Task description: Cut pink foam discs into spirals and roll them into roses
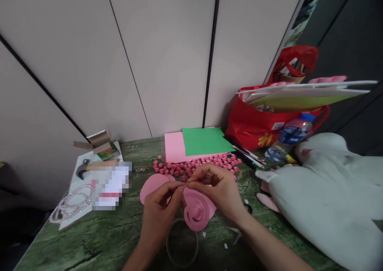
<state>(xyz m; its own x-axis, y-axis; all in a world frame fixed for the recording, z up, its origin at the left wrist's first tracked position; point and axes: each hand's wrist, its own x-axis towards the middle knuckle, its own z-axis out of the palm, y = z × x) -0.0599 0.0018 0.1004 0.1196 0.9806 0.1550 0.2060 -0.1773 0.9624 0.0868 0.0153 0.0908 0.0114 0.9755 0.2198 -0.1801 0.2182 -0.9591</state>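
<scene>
My left hand (163, 201) and my right hand (214, 187) meet at the middle of the table, thumbs and fingertips pinched close together. Between them is the thin end of a pink paper spiral (196, 219), whose coils hang below the fingers. Pink paper discs (152, 187) lie behind my left hand. Just beyond my fingers spread several small rolled pink paper flowers (187, 168). A clear ring, perhaps a tape roll (182, 265), rests beneath my left wrist. My right arm partly hides a black-handled item (248, 208).
Pink paper (174, 143) and green paper (206, 140) lie against the wall. A red bag (248, 121), water bottle (284, 139) and grey-white plush toy (326, 183) fill the right. At left are a hammer (81, 169), beaded strands (73, 201) and an opened box (103, 145).
</scene>
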